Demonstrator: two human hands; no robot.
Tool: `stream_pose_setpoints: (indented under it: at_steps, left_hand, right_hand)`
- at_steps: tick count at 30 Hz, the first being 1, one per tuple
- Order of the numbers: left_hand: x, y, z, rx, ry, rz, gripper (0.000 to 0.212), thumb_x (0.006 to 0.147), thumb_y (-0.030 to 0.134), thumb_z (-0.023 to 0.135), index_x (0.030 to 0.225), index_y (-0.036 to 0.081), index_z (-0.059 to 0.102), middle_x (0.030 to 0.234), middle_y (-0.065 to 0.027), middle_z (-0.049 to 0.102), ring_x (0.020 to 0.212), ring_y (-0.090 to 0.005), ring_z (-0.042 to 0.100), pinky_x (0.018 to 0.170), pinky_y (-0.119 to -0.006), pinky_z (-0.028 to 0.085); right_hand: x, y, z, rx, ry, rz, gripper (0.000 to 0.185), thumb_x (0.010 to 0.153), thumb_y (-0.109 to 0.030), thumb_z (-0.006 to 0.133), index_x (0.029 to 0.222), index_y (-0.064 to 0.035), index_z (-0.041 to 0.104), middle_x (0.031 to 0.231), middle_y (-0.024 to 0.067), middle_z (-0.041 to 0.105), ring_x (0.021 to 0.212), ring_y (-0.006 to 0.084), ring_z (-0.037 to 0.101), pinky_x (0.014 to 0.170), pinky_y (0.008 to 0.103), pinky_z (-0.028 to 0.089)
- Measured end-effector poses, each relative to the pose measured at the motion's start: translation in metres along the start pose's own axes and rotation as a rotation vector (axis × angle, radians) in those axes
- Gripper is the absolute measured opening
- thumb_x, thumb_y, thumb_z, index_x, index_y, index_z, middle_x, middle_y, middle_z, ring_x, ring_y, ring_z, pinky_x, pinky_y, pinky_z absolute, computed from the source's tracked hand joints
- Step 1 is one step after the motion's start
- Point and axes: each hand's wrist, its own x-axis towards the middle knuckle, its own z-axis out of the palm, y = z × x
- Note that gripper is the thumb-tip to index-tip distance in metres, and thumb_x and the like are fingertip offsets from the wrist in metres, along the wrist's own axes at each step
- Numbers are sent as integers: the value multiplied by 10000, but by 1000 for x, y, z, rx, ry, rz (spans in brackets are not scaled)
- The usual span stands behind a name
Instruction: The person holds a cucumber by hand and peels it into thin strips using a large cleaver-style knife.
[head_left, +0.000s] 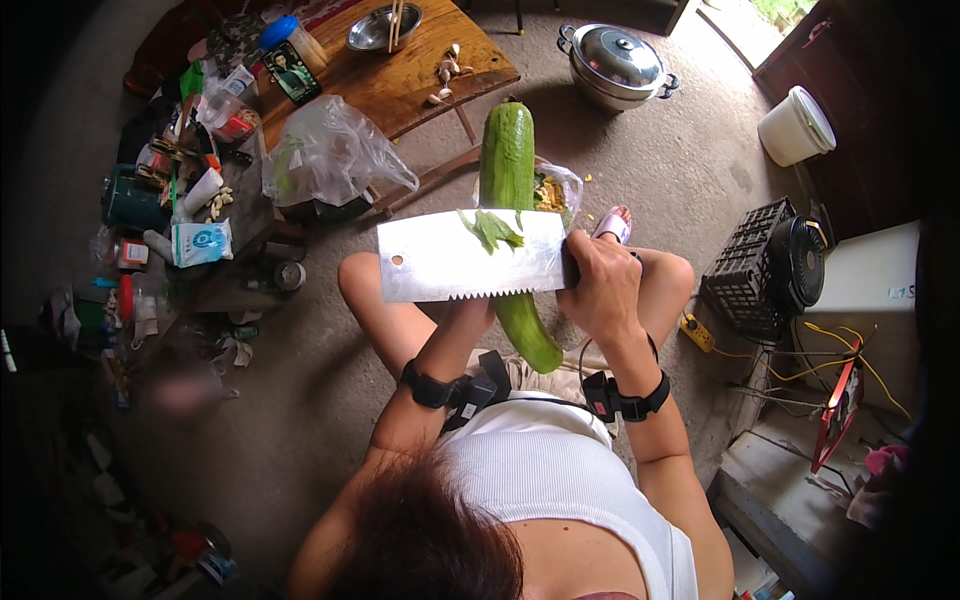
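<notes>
My right hand (604, 285) grips the handle of a broad metal cleaver (450, 262), whose blade lies level across a long green gourd (508, 161). Strips of green peel (491, 229) stick to the top of the blade; the edge facing me has a row of teeth. Behind the blade my left hand (478, 309) is mostly hidden; only its heel and wrist show beside the gourd, so its grip cannot be made out. Beyond the cleaver the gourd's lower end (529, 337) curves to the right. A plastic bag with peelings (555, 191) stands past the gourd.
A wooden table (337, 75) bears garlic cloves (447, 71), a metal bowl (367, 30), a phone and a clear plastic bag (330, 150). A lidded steel pot (619, 67), a white bucket (791, 127) and a black crate (746, 262) stand on the floor. A yellow power strip (697, 333) lies right.
</notes>
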Motion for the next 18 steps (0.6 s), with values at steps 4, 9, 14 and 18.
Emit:
stream_pose_setpoints:
  at_steps: [4, 9, 14, 18]
  left_hand:
    - [-1, 1, -1, 90, -14, 14, 498, 992, 373, 543, 1357, 53, 435, 1288, -104, 553, 1158, -217, 569, 979, -388, 488]
    - [-1, 5, 9, 11, 54, -50, 463, 987, 366, 555, 1324, 62, 460, 1244, -86, 572, 1110, -205, 588, 937, -381, 509]
    - [-1, 2, 4, 8, 116, -101, 461, 988, 387, 548, 1310, 66, 470, 1222, -83, 583, 1086, -199, 596, 923, -381, 514]
    - [4, 2, 11, -7, 129, -87, 512, 982, 438, 540, 1326, 67, 462, 1229, -86, 578, 1091, -200, 592, 916, -365, 510]
  right_hand:
    - [0, 3, 3, -12, 25, 1, 256, 604, -80, 687, 762, -63, 485, 627, 115, 576, 619, 318, 611, 596, 403, 473]
    - [-1, 8, 5, -26, 36, 7, 264, 602, -85, 688, 769, -65, 484, 630, 112, 576, 621, 317, 610, 600, 400, 473]
    - [1, 10, 4, -31, 56, 8, 261, 602, -82, 685, 770, -65, 485, 635, 112, 578, 623, 317, 610, 613, 401, 473]
    - [2, 13, 7, -47, 46, 21, 250, 609, -73, 679, 777, -65, 494, 644, 116, 585, 625, 317, 611, 613, 409, 469]
